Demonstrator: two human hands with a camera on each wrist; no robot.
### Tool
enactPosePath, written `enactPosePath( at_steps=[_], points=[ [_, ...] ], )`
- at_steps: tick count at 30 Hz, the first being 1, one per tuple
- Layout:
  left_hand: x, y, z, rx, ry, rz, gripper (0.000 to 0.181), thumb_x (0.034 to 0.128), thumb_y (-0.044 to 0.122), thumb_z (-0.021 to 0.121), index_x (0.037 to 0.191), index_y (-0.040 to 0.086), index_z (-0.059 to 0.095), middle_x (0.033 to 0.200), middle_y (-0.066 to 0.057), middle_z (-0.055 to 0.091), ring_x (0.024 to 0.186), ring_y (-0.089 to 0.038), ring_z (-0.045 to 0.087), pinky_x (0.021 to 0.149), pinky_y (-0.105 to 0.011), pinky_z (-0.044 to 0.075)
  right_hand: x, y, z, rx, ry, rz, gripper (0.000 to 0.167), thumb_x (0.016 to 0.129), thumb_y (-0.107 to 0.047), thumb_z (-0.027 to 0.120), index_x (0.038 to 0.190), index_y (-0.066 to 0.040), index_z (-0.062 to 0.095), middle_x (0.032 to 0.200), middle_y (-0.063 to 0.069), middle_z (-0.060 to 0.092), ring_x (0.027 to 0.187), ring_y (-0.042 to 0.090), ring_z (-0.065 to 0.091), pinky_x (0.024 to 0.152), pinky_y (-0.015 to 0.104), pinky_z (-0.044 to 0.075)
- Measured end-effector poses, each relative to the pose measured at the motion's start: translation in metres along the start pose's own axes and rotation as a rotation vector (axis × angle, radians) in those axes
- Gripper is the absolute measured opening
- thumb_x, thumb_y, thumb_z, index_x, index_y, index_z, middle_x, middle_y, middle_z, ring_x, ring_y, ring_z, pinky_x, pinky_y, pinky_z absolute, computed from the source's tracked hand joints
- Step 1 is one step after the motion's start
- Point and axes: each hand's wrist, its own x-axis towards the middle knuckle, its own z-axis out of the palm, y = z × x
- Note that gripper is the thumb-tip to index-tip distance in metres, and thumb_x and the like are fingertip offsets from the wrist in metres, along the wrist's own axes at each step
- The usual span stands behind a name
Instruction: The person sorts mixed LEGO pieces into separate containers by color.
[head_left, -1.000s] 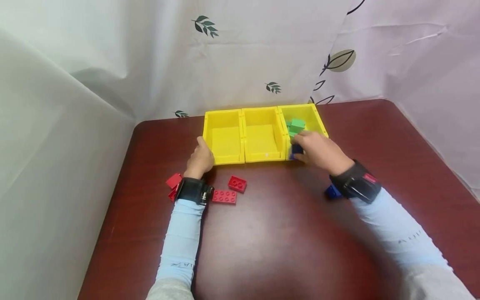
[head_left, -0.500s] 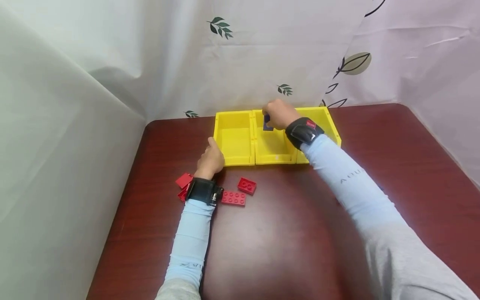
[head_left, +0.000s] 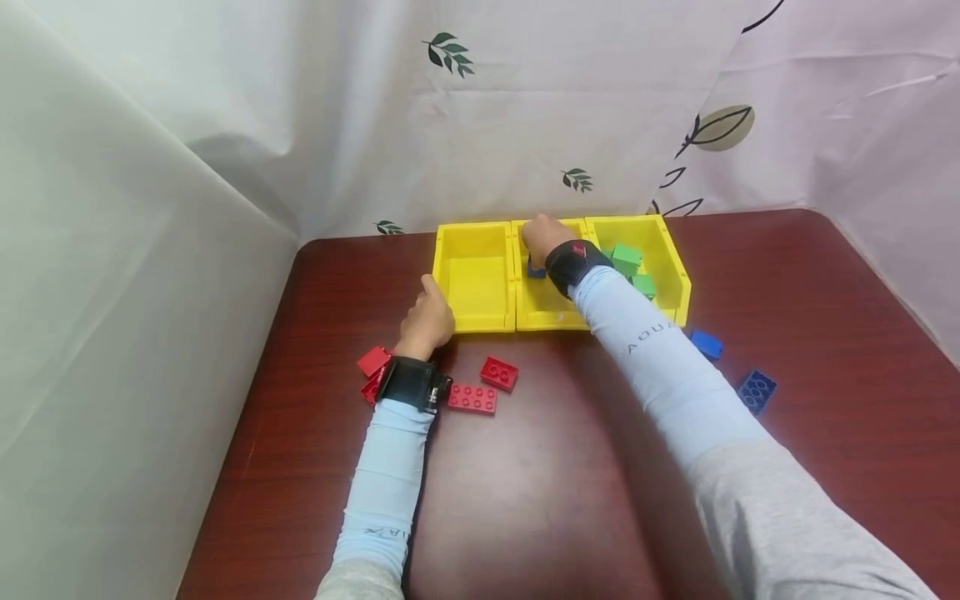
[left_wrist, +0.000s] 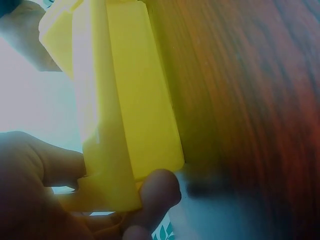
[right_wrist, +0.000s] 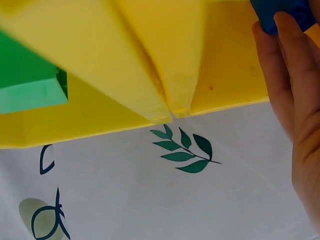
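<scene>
My left hand (head_left: 427, 321) grips the front left corner of a row of three joined yellow bins (head_left: 480, 323). In the left wrist view, thumb and fingers pinch the bin's wall (left_wrist: 145, 95) from both sides. Inside the middle bin, my right hand (head_left: 545, 239) holds a blue toy brick (head_left: 536, 268) low down. The right wrist view shows its fingers (right_wrist: 297, 55) against that blue brick at the top right; part of the brick is out of frame. Several green bricks (head_left: 627, 258) lie in the right bin, partly behind the right wrist.
Red bricks lie near the left wrist: a flat one (head_left: 472, 399), a smaller one (head_left: 498, 373) and a pair (head_left: 373, 362) partly hidden by the wristband. Two blue bricks, one nearer (head_left: 757, 391) and one farther (head_left: 707, 343), rest right of the right forearm. A curtain (head_left: 525, 108) hangs behind the table.
My right hand has carried the blue brick left from the right bin's front into the middle bin and lowered it. My left hand keeps its hold on the corner.
</scene>
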Motion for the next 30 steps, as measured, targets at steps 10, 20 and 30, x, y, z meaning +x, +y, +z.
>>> enactPosePath(
  at_steps=[10, 20, 30],
  points=[
    [0.000, 0.002, 0.000, 0.003, -0.014, -0.009, 0.048, 0.0994, 0.012, 0.045, 0.139, 0.010, 0.018, 0.108, -0.017, 0.050, 0.093, -0.036, 0.055, 0.089, -0.049, 0.047, -0.007, -0.005, 0.000, -0.069, 0.058, -0.046, 0.019, 0.087, 0.009, 0.055, 0.100, 0.004, 0.068, 0.104, 0.022, 0.067, 0.089, 0.033, 0.064, 0.083, 0.044, 0.054],
    [0.007, 0.006, 0.000, -0.007, -0.030, -0.005, 0.053, 0.0981, 0.012, 0.049, 0.140, 0.011, 0.017, 0.109, -0.018, 0.050, 0.095, -0.036, 0.055, 0.091, -0.049, 0.047, -0.015, 0.000, -0.011, -0.020, 0.000, -0.047, 0.023, 0.084, 0.007, 0.060, 0.108, 0.004, 0.062, 0.109, 0.022, 0.063, 0.090, 0.030, 0.057, 0.082, 0.042, 0.052],
    [0.015, 0.002, -0.007, 0.000, -0.035, -0.003, 0.055, 0.0976, 0.011, 0.049, 0.141, 0.010, 0.015, 0.110, -0.019, 0.049, 0.096, -0.037, 0.053, 0.092, -0.049, 0.046, -0.079, 0.024, -0.051, 0.029, -0.025, -0.202, 0.046, 0.091, -0.014, 0.069, 0.131, 0.004, 0.056, 0.133, 0.026, 0.057, 0.120, 0.041, 0.056, 0.102, 0.050, 0.045]
  ],
)
